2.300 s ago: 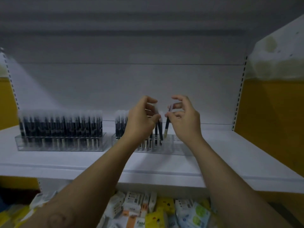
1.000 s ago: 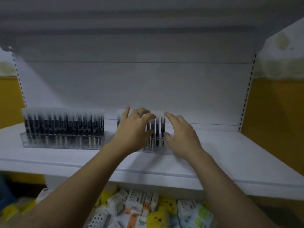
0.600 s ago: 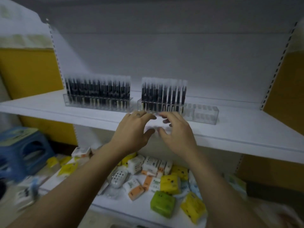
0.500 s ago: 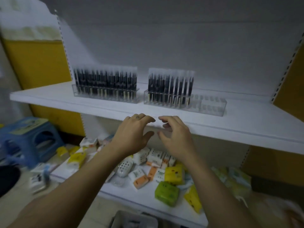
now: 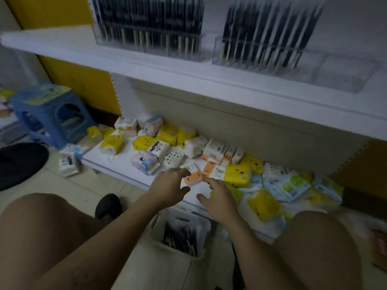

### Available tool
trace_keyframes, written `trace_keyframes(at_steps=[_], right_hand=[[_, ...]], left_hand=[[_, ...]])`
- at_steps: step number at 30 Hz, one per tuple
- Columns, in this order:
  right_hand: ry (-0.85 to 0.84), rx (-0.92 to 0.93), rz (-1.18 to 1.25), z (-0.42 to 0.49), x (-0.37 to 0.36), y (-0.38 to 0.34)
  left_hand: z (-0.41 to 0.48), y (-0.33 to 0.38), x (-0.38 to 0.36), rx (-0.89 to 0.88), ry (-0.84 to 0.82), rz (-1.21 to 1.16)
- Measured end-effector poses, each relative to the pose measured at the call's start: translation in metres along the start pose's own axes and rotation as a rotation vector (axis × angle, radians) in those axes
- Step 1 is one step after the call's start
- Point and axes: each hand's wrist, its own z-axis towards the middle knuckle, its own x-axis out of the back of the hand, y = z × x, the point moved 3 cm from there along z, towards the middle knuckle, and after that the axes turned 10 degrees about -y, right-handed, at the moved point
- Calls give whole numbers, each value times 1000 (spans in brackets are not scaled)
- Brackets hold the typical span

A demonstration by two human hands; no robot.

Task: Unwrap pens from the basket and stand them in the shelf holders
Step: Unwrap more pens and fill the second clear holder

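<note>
Head view, motion-blurred. I read both hands as empty: left hand and right hand side by side, fingers loosely spread, hovering at the front edge of the lower shelf, just above the basket.

Basket sits on the floor between the knees. Wrapped pens lie inside, dark, detail unclear.

Upper shelf: left holder packed with standing pens; right holder has pens in its left part only.

Tissue packs heaped on the lower shelf. Blue stool at left.
</note>
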Motion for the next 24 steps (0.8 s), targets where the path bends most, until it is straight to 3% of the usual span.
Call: trace_keyframes(at_steps=[13,24], right_hand=[[-500,-269,-139,73,-122,75],[-820,-476,-95,106,-216,162]], left_hand=[[13,-114,-137,390,-368,-313],[40,-166,-251,455,-696,-459]])
